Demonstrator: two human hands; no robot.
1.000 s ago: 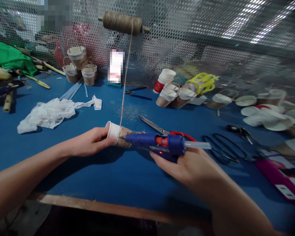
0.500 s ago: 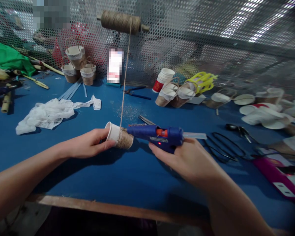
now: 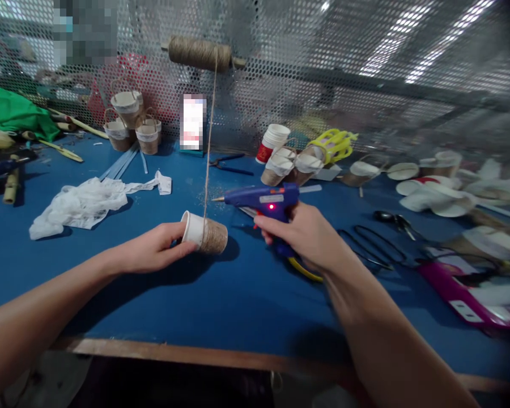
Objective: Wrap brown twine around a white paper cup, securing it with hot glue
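My left hand (image 3: 164, 246) grips a white paper cup (image 3: 194, 229) by its mouth, fingers inside and thumb outside. The cup lies tilted on its side, and brown twine (image 3: 215, 237) covers its lower half. From there a taut strand (image 3: 209, 141) runs up to a twine spool (image 3: 199, 54). In my right hand (image 3: 300, 229) is a blue glue gun (image 3: 259, 198) with a red light lit and a clear glue stick out of its back. Its nozzle points left, above the cup and apart from it.
Scissors (image 3: 297, 266) lie partly under my right hand. Crumpled white lace (image 3: 80, 207) sits at left; pliers (image 3: 232, 164) lie farther back. Twine-covered cups (image 3: 148, 136) stand near the mesh wall. A purple power strip (image 3: 450, 294) and black cable (image 3: 369, 249) are at right.
My right hand has lifted the glue gun up and away from the cup, so its nozzle no longer meets the twine. My left hand keeps its hold on the cup.
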